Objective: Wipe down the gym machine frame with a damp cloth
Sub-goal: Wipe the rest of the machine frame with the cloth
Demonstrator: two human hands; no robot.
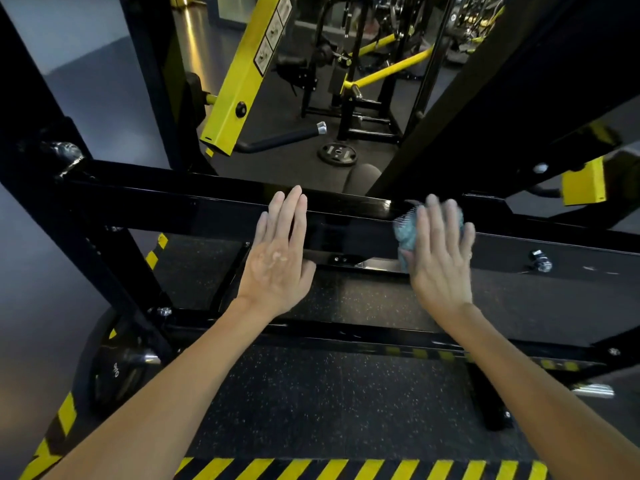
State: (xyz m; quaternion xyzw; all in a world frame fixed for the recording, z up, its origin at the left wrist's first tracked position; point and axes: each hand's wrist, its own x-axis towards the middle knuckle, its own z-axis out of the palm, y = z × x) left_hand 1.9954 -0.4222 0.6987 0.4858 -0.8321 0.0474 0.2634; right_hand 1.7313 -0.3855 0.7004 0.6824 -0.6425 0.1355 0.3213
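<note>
A glossy black horizontal crossbar [194, 202] of the gym machine frame runs across the middle of the head view. My left hand [280, 258] rests flat on it, fingers straight and together. To its right, my right hand [441, 258] presses a light blue cloth [405, 233] against the same bar with straight, spread fingers. The cloth is bunched and mostly hidden under the palm; its edge shows at the hand's left side. The right hand is slightly blurred.
Black uprights slant at the left [45, 168] and right [485, 98]. A yellow arm [242, 77] with a black handle hangs behind the bar. A weight plate [337, 153] lies on the floor beyond. Yellow-black hazard stripes [346, 469] border the rubber mat below. A lower frame bar [346, 334] crosses under my wrists.
</note>
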